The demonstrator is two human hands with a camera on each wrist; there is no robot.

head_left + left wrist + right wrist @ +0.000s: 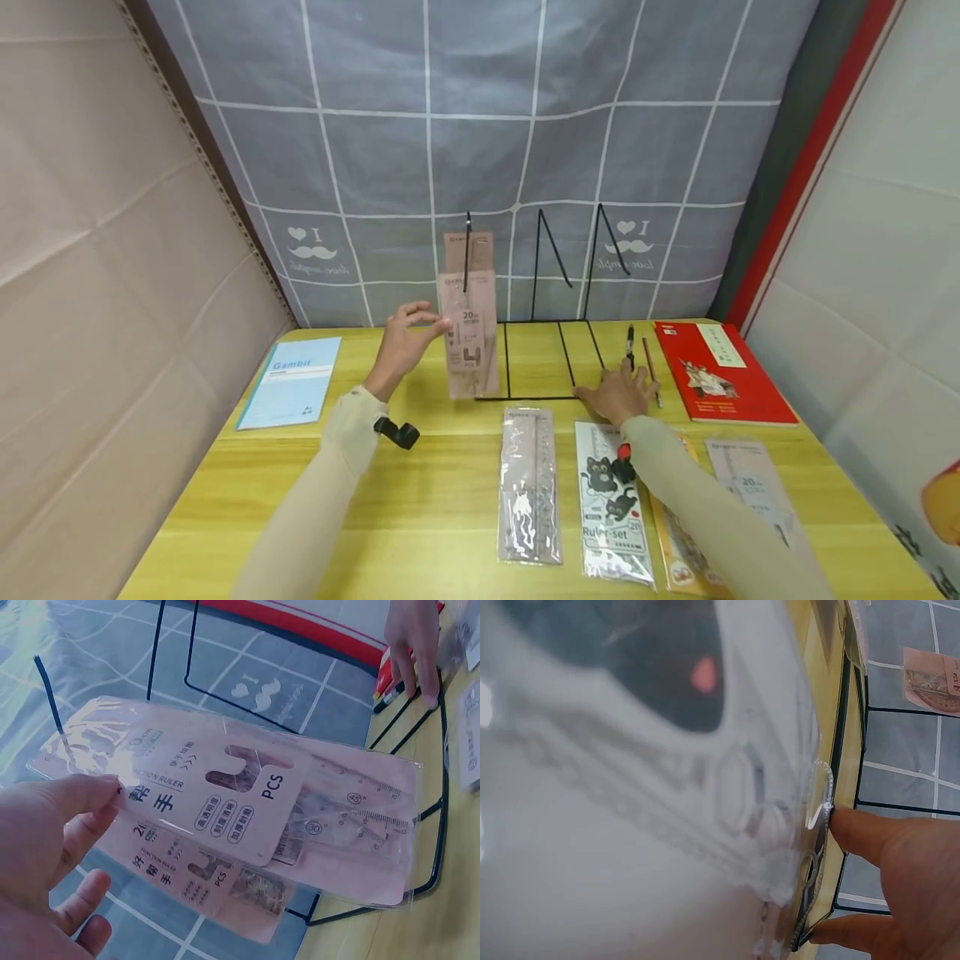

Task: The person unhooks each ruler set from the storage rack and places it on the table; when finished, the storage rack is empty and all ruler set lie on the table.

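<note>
My left hand [405,346] pinches the left edge of a pink ruler set pack [471,333], thumb and fingertip on its clear wrapper. This pack hangs upright at the left hook of a black wire rack [540,398]. Behind it hangs a second pink ruler set pack [176,874], partly covered. Clear set squares show through the front pack's wrapper in the left wrist view. My right hand [618,396] rests at the rack's front right corner, fingers extended and pointing down. A cat-print ruler set [613,500] lies just below this hand; its wrapper fills much of the right wrist view.
On the table lie a flat ruler pack [529,487], an orange pack [678,542] partly under the right sleeve, and another ruler pack [753,483]. A pen [630,342], a pencil [649,362] and a red book [720,375] are at right. A Gambit notebook [291,383] lies at left.
</note>
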